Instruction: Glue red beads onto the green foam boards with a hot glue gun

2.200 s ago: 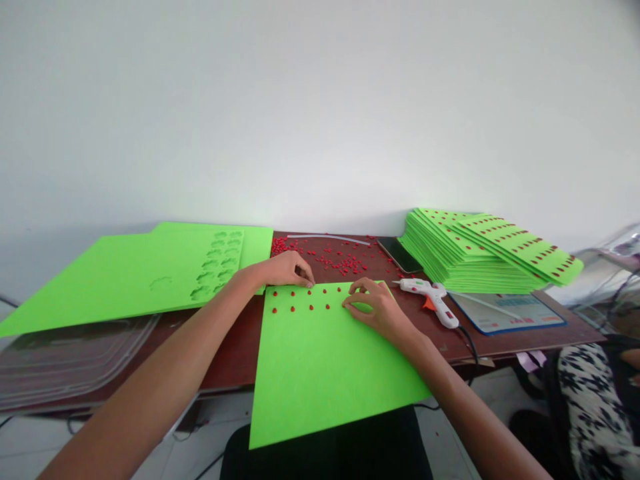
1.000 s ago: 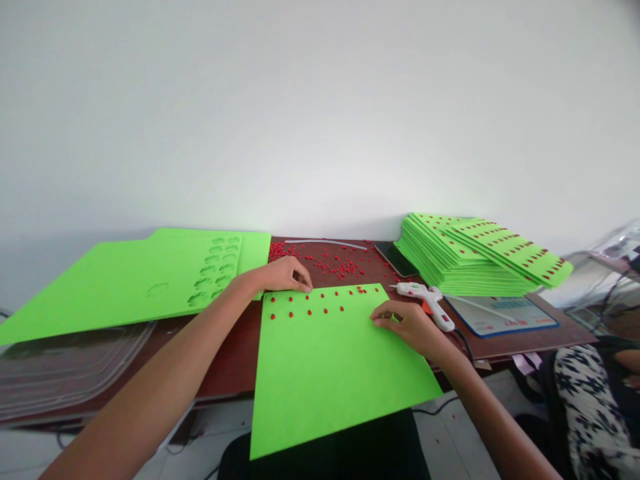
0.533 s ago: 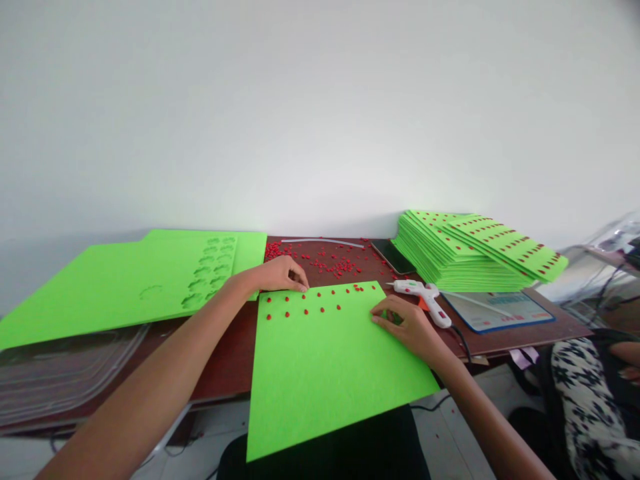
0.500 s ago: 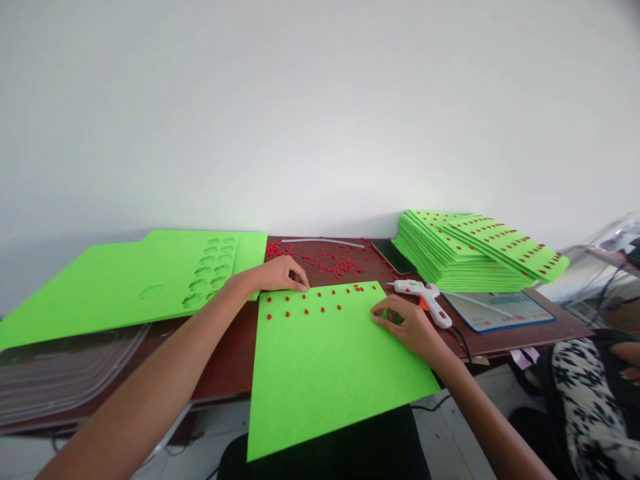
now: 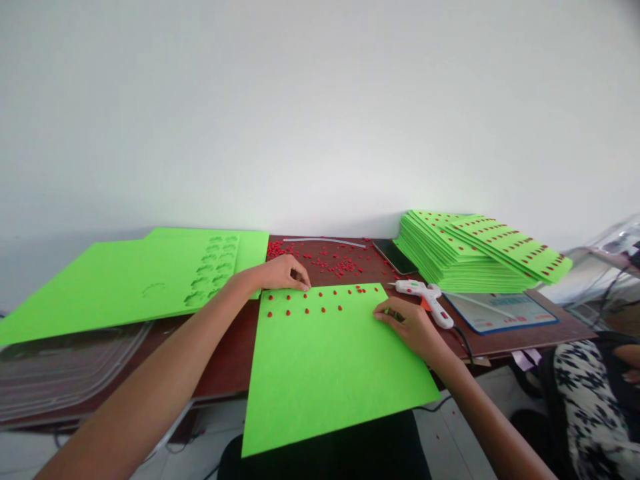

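A green felt-like sheet (image 5: 335,373) lies partly on the table and overhangs its front edge toward my lap. Two rows of small red pieces (image 5: 307,311) sit along its far side, the nearer row shorter. At the sheet's far edge, my left hand (image 5: 287,272) is closed, its fingertips pinching that edge. My right hand (image 5: 406,321) is over the sheet's right side, thumb and forefinger brought together; whatever they hold is too small to make out. Just beyond it lies a white glue gun (image 5: 425,297), its nozzle pointing left.
Loose red pieces (image 5: 343,267) are scattered behind the sheet, beside a phone (image 5: 395,257). Dotted green sheets (image 5: 450,267) form a stack at right. Large green sheets (image 5: 125,280) lie left, above a clear plastic lid (image 5: 75,373). Another person's patterned clothing (image 5: 585,393) shows right.
The near edge of the sheet has shifted slightly left and up in view. My right thumb and forefinger have drawn closer together; my left hand stays at the far edge.
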Demonstrator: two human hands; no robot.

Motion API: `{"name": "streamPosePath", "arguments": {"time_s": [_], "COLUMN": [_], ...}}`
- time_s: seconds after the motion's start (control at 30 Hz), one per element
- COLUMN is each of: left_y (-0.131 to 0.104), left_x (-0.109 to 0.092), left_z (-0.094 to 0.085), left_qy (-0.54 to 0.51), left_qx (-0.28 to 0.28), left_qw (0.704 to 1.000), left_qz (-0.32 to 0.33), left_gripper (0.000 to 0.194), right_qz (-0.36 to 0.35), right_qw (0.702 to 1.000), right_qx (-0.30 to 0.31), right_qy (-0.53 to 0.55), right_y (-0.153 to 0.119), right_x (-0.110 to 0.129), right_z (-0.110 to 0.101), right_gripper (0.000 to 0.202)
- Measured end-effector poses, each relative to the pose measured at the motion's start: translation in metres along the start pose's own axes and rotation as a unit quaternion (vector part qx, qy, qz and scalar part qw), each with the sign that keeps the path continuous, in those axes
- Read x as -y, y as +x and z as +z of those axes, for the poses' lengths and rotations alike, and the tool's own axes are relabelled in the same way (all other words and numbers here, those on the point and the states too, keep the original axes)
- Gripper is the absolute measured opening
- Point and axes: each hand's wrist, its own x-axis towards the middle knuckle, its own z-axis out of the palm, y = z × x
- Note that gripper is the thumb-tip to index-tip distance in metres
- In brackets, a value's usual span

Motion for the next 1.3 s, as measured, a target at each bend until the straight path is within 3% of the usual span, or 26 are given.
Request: {"name": "streamPosePath", "arguments": {"time_s": [0.37, 0.5, 0.83, 1.3], "left_y": [0.001, 0.002, -0.001, 0.000], "left_x": [0.002, 0.004, -0.005, -0.007], "left_z": [0.001, 0.001, -0.002, 0.001], "left_qy": [-0.008, -0.009, -0.008, 0.024], "left_qx": [0.001, 0.001, 0.002, 0.000], "left_qw": [1.000, 1.000, 1.000, 1.000], "left_qz": [-0.007, -0.010, -0.017, 0.001], "left_gripper": [0.026, 0.027, 0.030, 0.025], "right_qz": [-0.008, -0.015, -0.008, -0.026], "right_qw": [0.999, 1.000, 0.998, 0.999], "right_qx": [-0.043, -0.026, -0.051, 0.012], "right_qy": [0.015, -0.003, -0.021, 0.028], "right_y": [-0.002, -0.002, -0.003, -0.007], "right_x": [-0.002, -0.003, -0.001, 0.001], "right_z": [-0.003, -0.003, -0.002, -0.007], "right_gripper": [0.014, 0.016, 0.023, 0.015]}}
